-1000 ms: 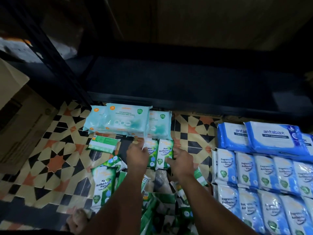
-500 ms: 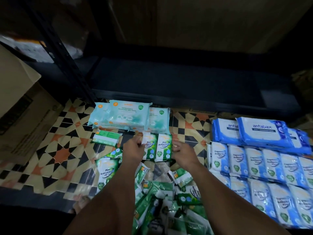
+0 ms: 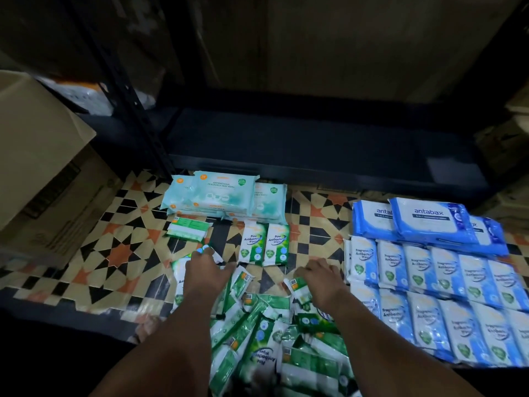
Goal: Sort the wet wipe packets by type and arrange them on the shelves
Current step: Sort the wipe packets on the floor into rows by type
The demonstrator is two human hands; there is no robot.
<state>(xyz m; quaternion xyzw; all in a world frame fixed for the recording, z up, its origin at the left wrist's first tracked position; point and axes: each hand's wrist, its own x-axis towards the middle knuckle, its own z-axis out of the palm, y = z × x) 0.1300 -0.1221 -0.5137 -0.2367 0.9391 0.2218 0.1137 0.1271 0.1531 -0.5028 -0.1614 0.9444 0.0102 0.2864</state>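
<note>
Below the two upright green-white pine packets (image 3: pixel 264 244) | right hand (image 3: pixel 320 277) pinches green packet (image 3: pixel 297 287) | left hand (image 3: pixel 207 267) relaxed on pile (image 3: pixel 257 333), nearer.

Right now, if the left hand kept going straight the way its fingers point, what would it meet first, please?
Probably the small green packet lying flat just beyond the left hand. The pale teal packs come after it. One view only, so depth is uncertain.
</note>
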